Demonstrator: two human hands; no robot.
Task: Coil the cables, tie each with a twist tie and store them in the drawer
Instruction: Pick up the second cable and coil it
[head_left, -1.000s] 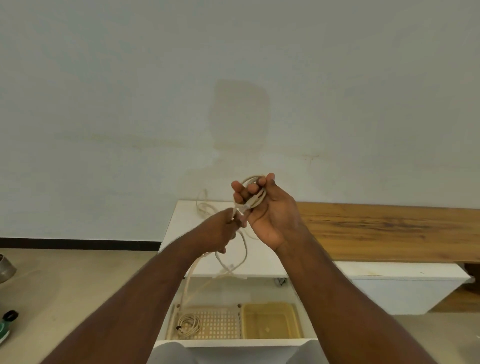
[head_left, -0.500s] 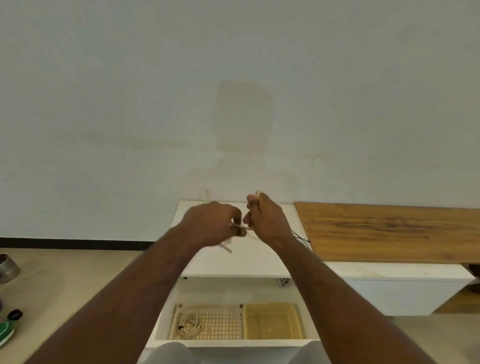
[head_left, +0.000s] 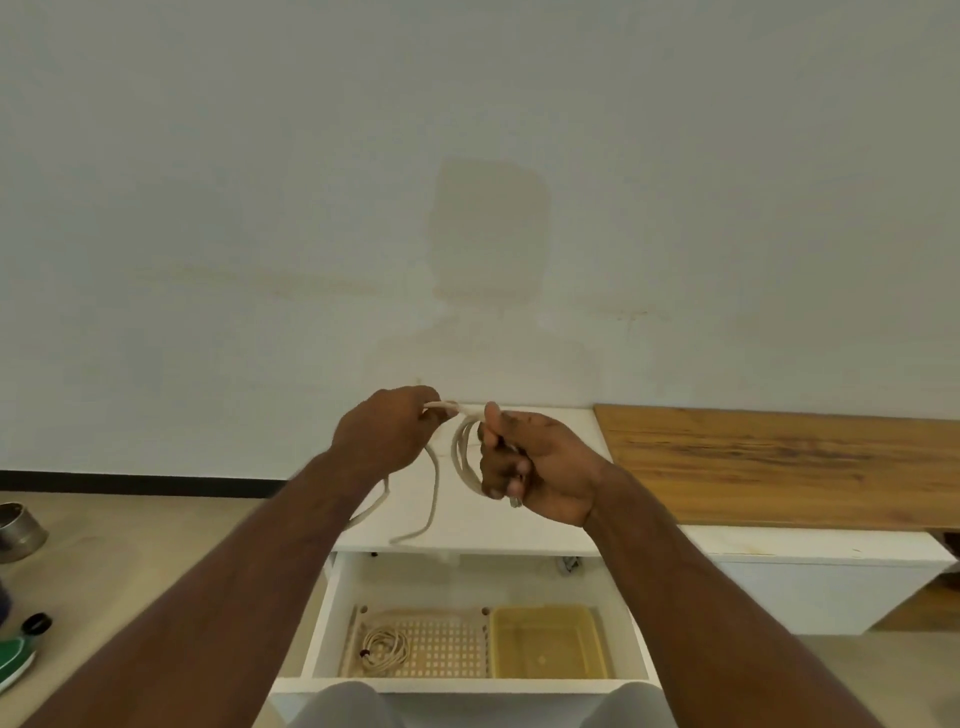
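Single head-worn wide-angle view, looking forward and down over both forearms; wall (head_left: 467, 156) fills upper frame, open drawer (head_left: 475, 686) close below. No second view.

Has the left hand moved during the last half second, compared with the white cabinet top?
Yes. The left hand, gripping the cable, has shifted slightly left over the cabinet top, away from the right hand.

Left hand (head_left: 387, 431) and right hand (head_left: 530, 465), raised together, fingers apparently curled, gripping.
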